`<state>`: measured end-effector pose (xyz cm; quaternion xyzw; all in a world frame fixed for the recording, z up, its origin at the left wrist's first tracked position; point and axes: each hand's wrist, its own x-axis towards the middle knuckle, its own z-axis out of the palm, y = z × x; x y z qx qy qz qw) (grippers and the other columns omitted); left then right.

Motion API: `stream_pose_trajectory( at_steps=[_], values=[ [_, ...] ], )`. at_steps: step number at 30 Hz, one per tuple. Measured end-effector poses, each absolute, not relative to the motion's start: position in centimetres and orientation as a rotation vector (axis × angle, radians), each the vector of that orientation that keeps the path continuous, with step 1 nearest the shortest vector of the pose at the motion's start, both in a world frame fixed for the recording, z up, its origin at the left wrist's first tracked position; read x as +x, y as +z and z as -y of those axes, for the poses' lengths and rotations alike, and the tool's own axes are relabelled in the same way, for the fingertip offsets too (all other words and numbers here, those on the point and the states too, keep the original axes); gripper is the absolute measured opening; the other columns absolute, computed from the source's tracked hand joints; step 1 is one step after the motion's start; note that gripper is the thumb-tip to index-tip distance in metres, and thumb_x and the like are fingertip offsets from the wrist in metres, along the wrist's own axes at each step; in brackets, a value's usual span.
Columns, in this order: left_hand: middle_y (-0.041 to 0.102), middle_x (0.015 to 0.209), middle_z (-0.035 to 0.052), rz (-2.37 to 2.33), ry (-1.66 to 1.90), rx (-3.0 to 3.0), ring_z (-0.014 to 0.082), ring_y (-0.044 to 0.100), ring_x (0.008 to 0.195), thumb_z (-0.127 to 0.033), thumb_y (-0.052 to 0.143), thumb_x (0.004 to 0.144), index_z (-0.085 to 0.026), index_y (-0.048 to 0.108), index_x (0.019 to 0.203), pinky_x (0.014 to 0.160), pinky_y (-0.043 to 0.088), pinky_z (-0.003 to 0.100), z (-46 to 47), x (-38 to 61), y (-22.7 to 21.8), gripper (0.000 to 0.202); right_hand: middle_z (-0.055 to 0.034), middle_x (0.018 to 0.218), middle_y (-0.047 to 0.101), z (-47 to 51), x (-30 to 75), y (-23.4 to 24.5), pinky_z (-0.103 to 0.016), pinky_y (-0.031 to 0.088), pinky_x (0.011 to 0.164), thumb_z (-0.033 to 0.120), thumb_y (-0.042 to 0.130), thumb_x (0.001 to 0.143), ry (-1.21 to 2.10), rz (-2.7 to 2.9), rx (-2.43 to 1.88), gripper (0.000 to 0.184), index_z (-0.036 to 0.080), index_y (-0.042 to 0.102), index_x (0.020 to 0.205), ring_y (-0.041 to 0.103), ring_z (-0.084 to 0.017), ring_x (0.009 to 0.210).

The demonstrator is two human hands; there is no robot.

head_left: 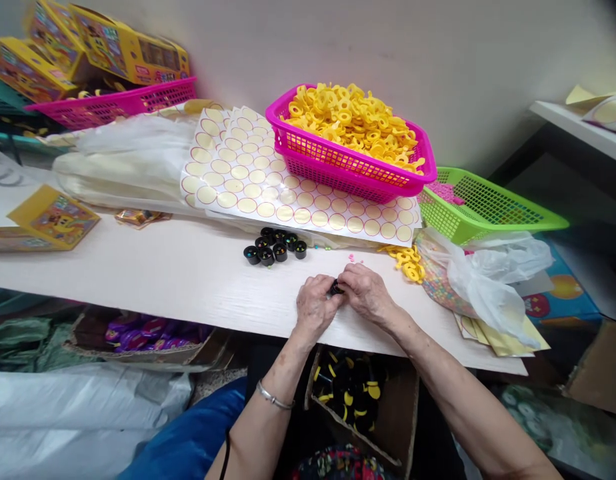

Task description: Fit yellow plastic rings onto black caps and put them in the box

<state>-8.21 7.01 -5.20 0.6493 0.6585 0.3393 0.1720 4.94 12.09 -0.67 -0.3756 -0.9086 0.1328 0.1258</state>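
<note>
My left hand and my right hand meet over the front of the white table, fingers closed together on one small black cup. Fingertips cover most of it, so its inside is hidden. Beyond my hands to the left stands a cluster of similar black cups, with small coloured bits showing inside. A few tiny pink pieces lie just past my right hand. Farther right is a small heap of yellow ring-shaped plastic parts.
A pink basket of yellow parts rests on sticker sheets. To its right are a green basket and a plastic bag of coloured beads. Below the table edge sits a cardboard box of black-and-yellow pieces. Yellow packages lie left.
</note>
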Motion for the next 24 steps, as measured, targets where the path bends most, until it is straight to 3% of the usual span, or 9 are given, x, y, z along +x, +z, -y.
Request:
stream_pose_trajectory(
  at_steps=[8,17,24],
  values=[
    [0.062,0.085,0.0002,-1.888,0.939,1.81,0.0186,0.051,0.083,-0.026,0.059,0.071,-0.025,0.061,0.083,0.074,0.038,0.03,-7.0,-8.1,-4.8,0.013,-0.0042,0.073,0.053,-12.0,4.3,-0.1,-0.027,0.032,0.065,0.014,0.041,0.083,0.294,2.739,-1.156,0.023,0.016,0.06,0.07,0.044,-0.015,0.073],
    [0.062,0.088,0.0007,-1.877,0.925,1.818,0.0192,0.051,0.086,-0.025,0.058,0.07,-0.025,0.063,0.085,0.074,0.038,0.03,-7.1,-8.2,-4.7,0.016,-0.002,0.068,0.05,-11.1,3.9,-1.6,-0.024,0.036,0.065,0.011,0.05,0.076,0.56,2.281,-1.312,0.019,0.016,0.063,0.063,0.047,-0.013,0.07],
    [0.061,0.084,0.0005,-1.842,0.977,1.83,0.0178,0.051,0.083,-0.032,0.06,0.072,-0.025,0.064,0.087,0.073,0.038,0.029,-7.0,-8.2,-5.0,0.016,-0.0004,0.071,0.051,-10.6,5.2,-1.5,-0.023,0.04,0.062,0.019,0.054,0.071,0.964,1.91,-1.175,0.011,0.017,0.064,0.076,0.05,-0.012,0.067]
  ],
)
